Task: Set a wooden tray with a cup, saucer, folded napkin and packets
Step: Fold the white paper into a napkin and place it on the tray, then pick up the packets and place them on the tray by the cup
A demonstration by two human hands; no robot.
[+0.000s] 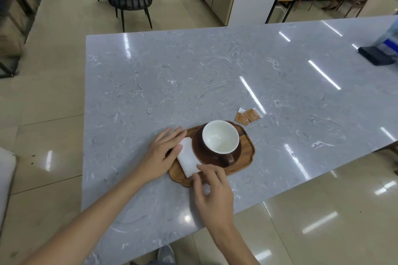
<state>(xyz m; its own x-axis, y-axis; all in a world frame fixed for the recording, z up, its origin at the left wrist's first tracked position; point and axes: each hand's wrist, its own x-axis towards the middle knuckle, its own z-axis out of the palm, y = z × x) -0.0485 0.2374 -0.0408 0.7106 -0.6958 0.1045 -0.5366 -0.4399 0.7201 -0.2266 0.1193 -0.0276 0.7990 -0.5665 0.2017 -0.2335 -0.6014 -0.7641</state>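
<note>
Head view looks down on my two hands working the folded napkin (187, 159), which lies on the left part of the wooden tray (247, 158), touching the left edge of the brown saucer (197, 146). Its long axis runs from far-left to near-right, and I have a hand at each end: my left hand (164, 153) rests at the far-left end, fingers loosely spread and flat, thumb tip on the napkin's edge; my right hand (212, 191) sits at the near end, fingers curled, thumb and forefinger pressing its near corner. Neither hand clamps anything that I can see. The cup (220, 138) stands upright and empty on the saucer, handle pointing near-right, towards my right hand. Two packets (248, 116) lie on the grey table (150, 84) just beyond the tray's far-right edge, off the wood. I judge they come next, and my right hand is the nearer one, reaching far and right past the cup.
</note>
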